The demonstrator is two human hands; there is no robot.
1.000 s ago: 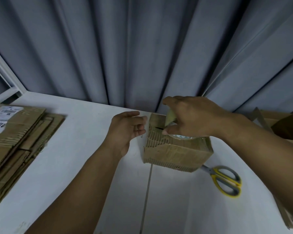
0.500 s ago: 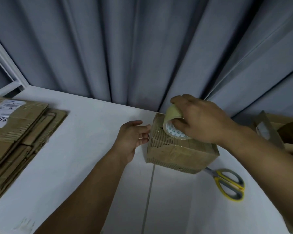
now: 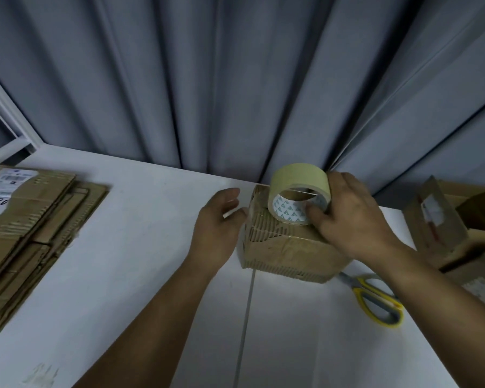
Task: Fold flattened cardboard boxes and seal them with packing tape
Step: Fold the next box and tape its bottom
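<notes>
Right hand (image 3: 356, 219) pinching the tape roll (image 3: 300, 180) upright on top of the folded box (image 3: 289, 247).

Its thumb is hooked inside the roll's core and its fingers wrap the outer band. The left hand (image 3: 216, 233), fingers loosely spread, rests against the box's left side. The box stands by the far edge of the white table (image 3: 123, 275), right of its middle. Yellow-handled scissors (image 3: 375, 301) lie just beside the box's near right corner, and flattened cardboard (image 3: 25, 233) is stacked at the left edge.
</notes>
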